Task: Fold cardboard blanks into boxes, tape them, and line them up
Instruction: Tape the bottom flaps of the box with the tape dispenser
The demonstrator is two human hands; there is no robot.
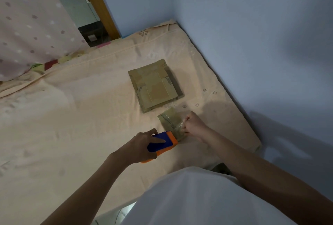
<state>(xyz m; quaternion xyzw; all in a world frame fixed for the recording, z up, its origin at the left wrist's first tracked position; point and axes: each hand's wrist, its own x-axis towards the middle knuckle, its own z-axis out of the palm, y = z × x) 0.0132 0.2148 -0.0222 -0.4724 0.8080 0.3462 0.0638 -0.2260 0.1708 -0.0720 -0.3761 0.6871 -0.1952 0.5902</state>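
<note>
— While the mattress (75,109) is being listed, what lies on its peach sheet?

— Item one: a stack of flat cardboard blanks (155,85), toward the corner where the blue walls (252,35) meet. Item two: a small folded box (171,123), just nearer the person than the stack.

— And the hands?

— Left hand (144,144): fingers curled round a blue-and-orange tape dispenser (163,143), its orange end against the box's near edge. Right hand (194,125): pinching a strip of clear tape (181,127) at the box's right side.

— Anything else?

— A dotted curtain (30,23), upper left, and a wooden door frame (98,3) beside it.
</note>
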